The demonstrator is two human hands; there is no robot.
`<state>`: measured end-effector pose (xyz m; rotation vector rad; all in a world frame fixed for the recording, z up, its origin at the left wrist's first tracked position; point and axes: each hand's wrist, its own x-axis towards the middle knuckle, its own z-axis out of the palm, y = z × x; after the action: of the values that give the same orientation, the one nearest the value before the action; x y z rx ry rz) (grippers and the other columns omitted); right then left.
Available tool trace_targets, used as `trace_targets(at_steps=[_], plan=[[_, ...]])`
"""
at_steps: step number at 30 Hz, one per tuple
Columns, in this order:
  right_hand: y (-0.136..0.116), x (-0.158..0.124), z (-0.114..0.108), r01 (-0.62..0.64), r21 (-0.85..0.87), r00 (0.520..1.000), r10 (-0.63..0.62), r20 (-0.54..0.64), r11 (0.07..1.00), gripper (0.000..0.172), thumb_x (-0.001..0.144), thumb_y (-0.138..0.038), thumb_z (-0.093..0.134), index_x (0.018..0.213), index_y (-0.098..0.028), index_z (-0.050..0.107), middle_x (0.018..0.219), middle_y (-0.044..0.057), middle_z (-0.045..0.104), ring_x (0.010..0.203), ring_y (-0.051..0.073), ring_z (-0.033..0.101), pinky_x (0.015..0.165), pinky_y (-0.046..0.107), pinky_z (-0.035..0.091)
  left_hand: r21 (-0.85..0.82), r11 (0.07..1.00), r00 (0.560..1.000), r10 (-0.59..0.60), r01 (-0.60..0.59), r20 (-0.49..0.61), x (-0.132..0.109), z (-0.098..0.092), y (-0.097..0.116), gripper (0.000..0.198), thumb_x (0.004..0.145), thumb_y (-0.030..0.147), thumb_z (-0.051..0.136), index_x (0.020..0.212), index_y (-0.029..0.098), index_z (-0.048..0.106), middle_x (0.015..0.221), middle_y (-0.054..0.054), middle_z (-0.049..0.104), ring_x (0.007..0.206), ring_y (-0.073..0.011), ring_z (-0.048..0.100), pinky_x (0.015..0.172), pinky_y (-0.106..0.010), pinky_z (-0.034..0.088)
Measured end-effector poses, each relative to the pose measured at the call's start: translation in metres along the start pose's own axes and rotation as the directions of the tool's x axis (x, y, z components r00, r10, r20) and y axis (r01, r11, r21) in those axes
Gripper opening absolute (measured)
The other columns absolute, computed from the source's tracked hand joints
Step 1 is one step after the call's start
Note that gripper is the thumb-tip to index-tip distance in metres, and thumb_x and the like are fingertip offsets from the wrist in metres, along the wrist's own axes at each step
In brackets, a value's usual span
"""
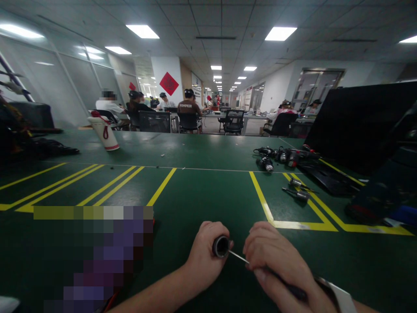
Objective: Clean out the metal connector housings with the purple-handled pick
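Observation:
My left hand point(206, 254) is closed around a short dark hollow cylinder point(221, 247), its round open end turned up toward me. In my right hand point(276, 256) is a screwdriver point(239, 257), its dark handle running back under the palm. The thin metal shaft reaches left to the side of the cylinder, near the left fingers. Whether the tip sits in the cylinder or only touches it, I cannot tell. Both hands are over the green table point(208, 191) near its front edge.
Two small metal cylinders with dark stems point(296, 194) lie on the right, with several cabled cylindrical parts point(267, 164) behind them. A black screen point(361, 126) stands at the right. A white cup point(106, 135) is at the back left. A blurred-out patch point(110, 256) covers something at the left. People sit beyond.

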<state>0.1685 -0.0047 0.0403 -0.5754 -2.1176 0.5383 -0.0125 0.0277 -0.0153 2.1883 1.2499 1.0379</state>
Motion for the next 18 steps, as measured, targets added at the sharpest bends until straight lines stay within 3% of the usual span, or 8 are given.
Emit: trace_targets(at_steps=[8, 18], plan=[[0.0044, 0.0029, 0.0049, -0.058, 0.097, 0.998, 0.061, -0.029, 0.994, 0.021, 0.081, -0.007, 0.038, 0.078, -0.021, 0.054, 0.071, 0.004, 0.060, 0.070, 0.021, 0.057, 0.068, 0.039, 0.045, -0.014, 1.000, 1.000, -0.003, 0.003, 0.018, -0.0001, 0.0003, -0.0015, 0.021, 0.072, 0.014, 0.059, 0.060, 0.021, 0.043, 0.059, 0.003, 0.049, 0.060, -0.0161, 0.048, 0.060, -0.028, 0.036], [0.0058, 0.0010, 0.0046, -0.050, 0.057, 0.996, 0.054, -0.073, 0.997, 0.020, 0.082, -0.008, 0.038, 0.079, -0.019, 0.055, 0.071, 0.005, 0.059, 0.070, 0.020, 0.055, 0.067, 0.038, 0.044, 0.012, 1.000, 0.999, -0.016, 0.015, 0.035, -0.0004, 0.0002, -0.0012, 0.018, 0.073, 0.014, 0.059, 0.063, 0.020, 0.046, 0.060, 0.002, 0.052, 0.061, -0.0165, 0.049, 0.059, -0.027, 0.035]])
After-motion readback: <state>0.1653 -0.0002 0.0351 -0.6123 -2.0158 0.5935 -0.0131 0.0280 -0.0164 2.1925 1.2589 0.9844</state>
